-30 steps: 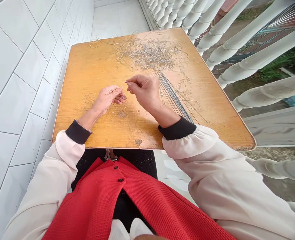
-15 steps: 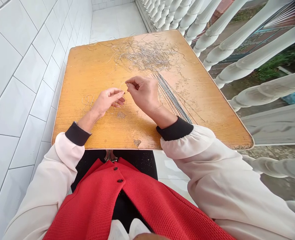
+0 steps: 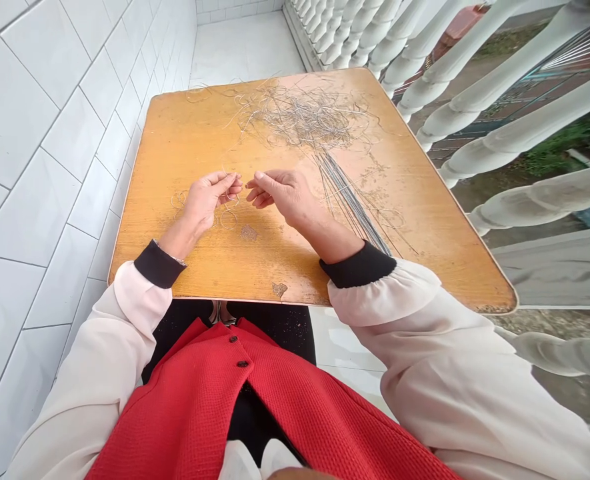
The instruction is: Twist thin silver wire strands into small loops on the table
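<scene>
Your left hand point(image 3: 205, 203) pinches a fine wire point(image 3: 231, 189) at the fingertips, near the middle of the bench point(image 3: 175, 167). Its curved end rises from your fingers toward the far edge, though the wire is too thin to trace its full length. Your right hand point(image 3: 285, 197) lies just beside the left, its fingers loosely curled and pointing back toward it. You can't see anything held in that hand, and the two hands aren't touching.

Small wire rings point(image 3: 179, 200) lie on the bench under and beside your left hand. Beyond both hands sits a loose wire tangle point(image 3: 302, 117), spread across the far half of the bench. A bundle of straight dark wires point(image 3: 352, 203) runs diagonally from that tangle toward the near edge, passing to the right of your right hand. Nothing stands between your hands. A worn patch point(image 3: 249, 233) marks the bench just below them. A tiled wall point(image 3: 49, 133) runs along the left side, and white balusters point(image 3: 475, 80) line the right.
</scene>
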Available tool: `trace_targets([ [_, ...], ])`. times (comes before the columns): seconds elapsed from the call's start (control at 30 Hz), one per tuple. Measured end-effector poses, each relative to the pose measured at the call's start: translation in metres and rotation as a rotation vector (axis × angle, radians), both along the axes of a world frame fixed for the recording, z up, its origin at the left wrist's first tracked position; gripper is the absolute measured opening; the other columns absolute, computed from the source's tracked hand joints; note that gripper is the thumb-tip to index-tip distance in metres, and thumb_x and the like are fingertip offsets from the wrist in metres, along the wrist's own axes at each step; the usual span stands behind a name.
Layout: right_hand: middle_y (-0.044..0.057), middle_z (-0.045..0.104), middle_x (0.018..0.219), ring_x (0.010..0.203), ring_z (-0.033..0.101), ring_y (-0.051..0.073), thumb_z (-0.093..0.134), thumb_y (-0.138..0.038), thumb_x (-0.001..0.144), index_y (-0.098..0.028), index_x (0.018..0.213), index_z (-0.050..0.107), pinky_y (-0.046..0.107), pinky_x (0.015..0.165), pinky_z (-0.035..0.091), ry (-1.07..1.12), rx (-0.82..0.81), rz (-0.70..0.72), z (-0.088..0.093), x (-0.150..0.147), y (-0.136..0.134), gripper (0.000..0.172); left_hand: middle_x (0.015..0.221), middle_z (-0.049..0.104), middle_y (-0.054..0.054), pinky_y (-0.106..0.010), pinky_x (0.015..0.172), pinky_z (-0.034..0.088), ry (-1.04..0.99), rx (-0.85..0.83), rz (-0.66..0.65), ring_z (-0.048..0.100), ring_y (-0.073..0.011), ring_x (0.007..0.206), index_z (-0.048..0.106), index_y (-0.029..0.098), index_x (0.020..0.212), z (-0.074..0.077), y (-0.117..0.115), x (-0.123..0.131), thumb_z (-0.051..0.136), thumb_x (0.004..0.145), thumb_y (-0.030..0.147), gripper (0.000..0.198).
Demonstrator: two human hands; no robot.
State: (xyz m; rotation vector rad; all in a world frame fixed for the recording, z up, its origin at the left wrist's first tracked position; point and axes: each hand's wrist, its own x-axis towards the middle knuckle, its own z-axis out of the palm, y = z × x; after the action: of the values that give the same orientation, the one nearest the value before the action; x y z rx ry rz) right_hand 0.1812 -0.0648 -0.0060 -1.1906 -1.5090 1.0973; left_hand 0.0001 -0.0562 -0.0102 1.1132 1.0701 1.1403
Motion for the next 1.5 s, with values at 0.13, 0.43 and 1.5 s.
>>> trace_targets([
  [0.13,0.004,0.071,0.064,0.055,0.063,0.012,0.088,-0.034,0.089,-0.016,0.070,0.072,0.024,0.058,0.055,-0.028,-0.106,0.066,0.000,-0.005,-0.003,0.030,0.083,0.077,0.001,-0.021,0.079,0.056,0.004,0.030,0.063,0.071,-0.0056,0.073,0.073,0.019,0.084,-0.003,0.004,0.001,0.075,0.098,0.026,0.016],
  [0.43,0.000,0.076,0.075,0.061,0.062,0.009,0.081,-0.014,0.087,-0.020,0.071,0.076,0.023,0.063,0.054,0.195,-0.160,0.042,-0.009,-0.013,-0.007,0.018,0.075,0.071,0.004,-0.017,0.070,0.053,-0.020,0.014,0.143,0.064,-0.0029,0.064,0.074,0.019,0.088,-0.002,-0.002,0.009,0.069,0.101,0.022,0.014],
  [1.5,0.002,0.080,0.083,0.063,0.064,0.008,0.081,-0.025,0.089,-0.020,0.085,0.081,0.021,0.063,0.053,0.358,-0.166,0.114,-0.001,-0.005,-0.005,0.007,0.066,0.064,0.006,-0.016,0.066,0.043,-0.100,-0.004,0.149,0.054,-0.0018,0.061,0.072,0.014,0.077,0.015,-0.010,0.014,0.071,0.098,0.010,0.021],
])
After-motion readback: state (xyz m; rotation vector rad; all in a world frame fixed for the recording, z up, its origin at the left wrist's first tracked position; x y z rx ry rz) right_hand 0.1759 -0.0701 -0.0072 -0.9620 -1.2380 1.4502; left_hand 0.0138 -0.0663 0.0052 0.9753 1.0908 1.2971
